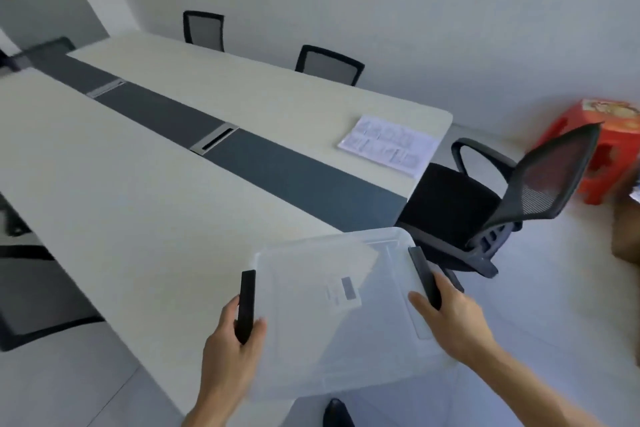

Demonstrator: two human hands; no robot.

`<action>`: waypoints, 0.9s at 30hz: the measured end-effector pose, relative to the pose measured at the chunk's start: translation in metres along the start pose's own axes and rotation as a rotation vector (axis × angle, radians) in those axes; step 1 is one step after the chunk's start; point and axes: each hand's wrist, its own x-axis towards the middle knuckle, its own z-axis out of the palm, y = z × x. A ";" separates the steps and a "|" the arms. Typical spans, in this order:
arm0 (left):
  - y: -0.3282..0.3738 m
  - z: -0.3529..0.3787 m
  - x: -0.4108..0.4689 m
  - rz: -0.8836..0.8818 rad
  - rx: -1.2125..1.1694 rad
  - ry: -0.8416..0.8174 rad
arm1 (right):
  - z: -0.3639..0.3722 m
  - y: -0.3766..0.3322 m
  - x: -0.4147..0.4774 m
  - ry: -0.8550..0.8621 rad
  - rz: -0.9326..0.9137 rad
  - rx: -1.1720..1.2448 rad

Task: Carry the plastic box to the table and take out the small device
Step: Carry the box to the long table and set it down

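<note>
I hold a clear plastic box (339, 315) with its lid on, in front of me at the near corner of a long white table (114, 184). My left hand (232, 350) grips the black latch on the box's left side. My right hand (453, 319) grips the black latch on its right side. A white label with a grey patch shows through the lid. The box overlaps the table's corner; whether it touches the top I cannot tell. No small device can be made out inside.
A dark strip with two cable slots runs down the table's middle. A printed sheet (388, 146) lies at its far right end. A black mesh office chair (485, 208) stands just right of the box. More chairs line the far side and left edge. A red stool (599, 146) stands by the wall.
</note>
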 end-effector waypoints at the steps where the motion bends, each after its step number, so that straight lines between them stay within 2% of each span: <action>1: 0.000 -0.001 0.008 -0.015 0.003 0.014 | 0.004 -0.007 0.013 -0.003 -0.031 -0.032; 5: -0.007 -0.003 0.031 -0.104 0.057 0.080 | 0.022 -0.034 0.065 -0.058 -0.108 -0.169; 17: -0.023 0.032 0.056 -0.419 0.058 0.261 | 0.076 -0.083 0.199 -0.346 -0.383 -0.219; 27: -0.024 0.057 0.064 -0.523 0.032 0.330 | 0.083 -0.087 0.247 -0.574 -0.448 -0.097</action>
